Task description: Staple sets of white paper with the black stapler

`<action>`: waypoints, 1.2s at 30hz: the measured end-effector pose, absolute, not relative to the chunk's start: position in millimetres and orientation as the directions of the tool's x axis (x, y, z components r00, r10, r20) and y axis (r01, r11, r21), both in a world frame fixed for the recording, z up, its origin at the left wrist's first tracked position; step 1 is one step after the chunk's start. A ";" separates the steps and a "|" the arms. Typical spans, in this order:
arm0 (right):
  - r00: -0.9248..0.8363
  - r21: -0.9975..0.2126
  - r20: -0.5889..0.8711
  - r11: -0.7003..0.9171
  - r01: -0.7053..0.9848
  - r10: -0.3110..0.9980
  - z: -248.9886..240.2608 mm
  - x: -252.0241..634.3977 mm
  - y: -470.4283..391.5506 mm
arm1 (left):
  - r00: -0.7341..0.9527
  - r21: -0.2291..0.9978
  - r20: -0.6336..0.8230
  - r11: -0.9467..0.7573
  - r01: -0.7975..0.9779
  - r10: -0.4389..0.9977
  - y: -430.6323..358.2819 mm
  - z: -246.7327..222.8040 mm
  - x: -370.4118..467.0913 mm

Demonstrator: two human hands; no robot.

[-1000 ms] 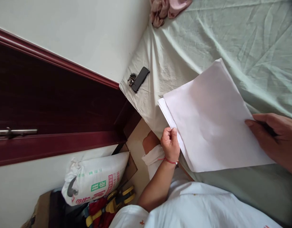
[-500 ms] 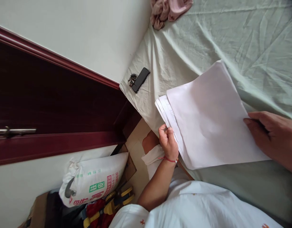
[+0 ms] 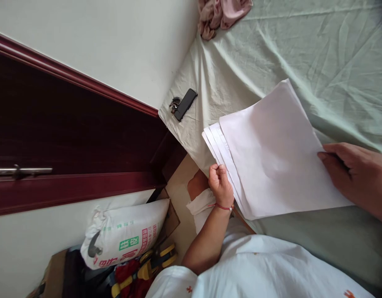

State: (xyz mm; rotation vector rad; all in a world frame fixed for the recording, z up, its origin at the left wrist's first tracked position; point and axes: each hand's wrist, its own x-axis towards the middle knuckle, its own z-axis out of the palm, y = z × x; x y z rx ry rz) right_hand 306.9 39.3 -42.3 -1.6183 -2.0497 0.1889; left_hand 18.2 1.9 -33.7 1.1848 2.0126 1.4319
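You are holding a thin stack of plain white paper sheets [image 3: 271,153], smooth and rectangular, fanned at its left edge and lying over a wrinkled pale green bedsheet [image 3: 302,45]. Your left hand [image 3: 220,186], a red string at its wrist, is pinching the fanned lower-left corner between curled fingers and thumb. Your right hand [image 3: 354,176] is gripping the stack's right edge, thumb lying flat on top. A glossy black phone [image 3: 185,104] is lying beside keys [image 3: 174,102] at the bed corner.
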 end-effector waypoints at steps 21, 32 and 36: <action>-0.151 -0.451 0.294 0.276 0.849 0.944 -37.3 308.0 38.4 | -0.509 0.940 0.051 0.131 0.315 0.859 1.0 -28.7 22.4; -0.254 -0.542 0.301 0.384 0.747 0.919 -36.0 313.4 42.5 | -0.524 0.949 0.018 0.152 0.278 0.851 1.3 -29.7 22.7; -0.291 -0.565 0.306 0.419 0.710 0.906 -32.7 312.6 43.2 | -0.506 0.955 0.016 0.137 0.263 0.862 1.0 -28.7 22.7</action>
